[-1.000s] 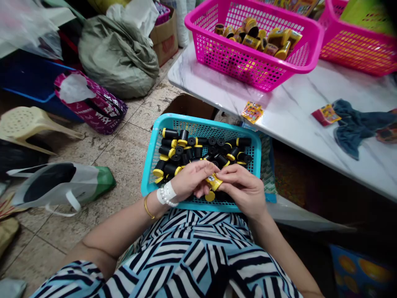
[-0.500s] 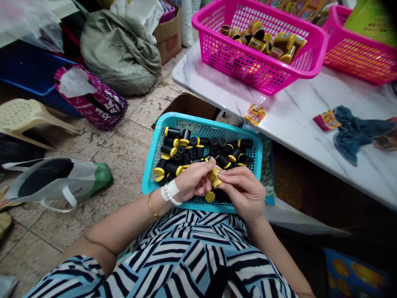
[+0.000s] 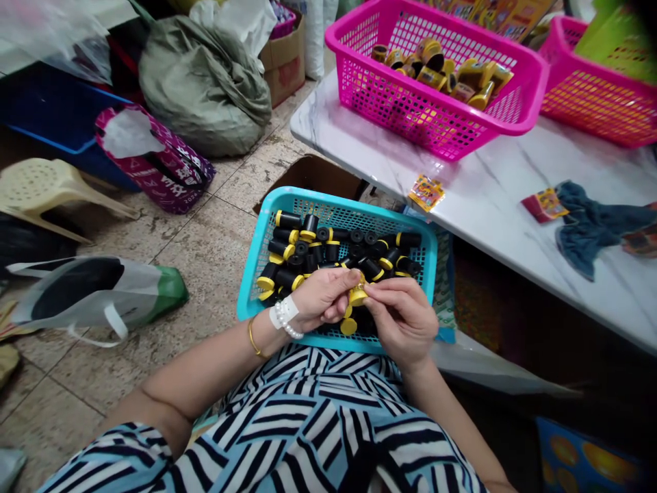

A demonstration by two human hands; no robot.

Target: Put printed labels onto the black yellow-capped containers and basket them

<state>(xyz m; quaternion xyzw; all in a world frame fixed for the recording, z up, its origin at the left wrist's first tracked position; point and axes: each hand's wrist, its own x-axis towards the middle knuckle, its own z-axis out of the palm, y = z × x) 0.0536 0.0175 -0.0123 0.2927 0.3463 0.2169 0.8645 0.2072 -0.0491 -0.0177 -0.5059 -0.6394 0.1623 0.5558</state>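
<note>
A turquoise basket (image 3: 254, 268) rests on my lap, holding several small black cylinders with yellow caps (image 3: 287, 220). Over its near edge my left hand (image 3: 321, 298) and my right hand (image 3: 403, 318) meet, both pinching one small yellow-capped cylinder (image 3: 357, 296) between their fingertips. A second yellow cap (image 3: 348, 326) shows under my left palm. White bead and gold bracelets circle my left wrist.
A marble table (image 3: 477, 185) at the right carries a pink basket (image 3: 436, 120) of yellow-labelled cylinders, a second pink basket (image 3: 595, 103), loose yellow label packets (image 3: 427, 192) and a blue cloth (image 3: 590, 222). Bags, a cardboard box and a plastic stool crowd the tiled floor at the left.
The camera has drifted slightly, shifting the scene right and down. My fingers have turned the small cylinder between them; a yellow label seen on it earlier no longer shows.
</note>
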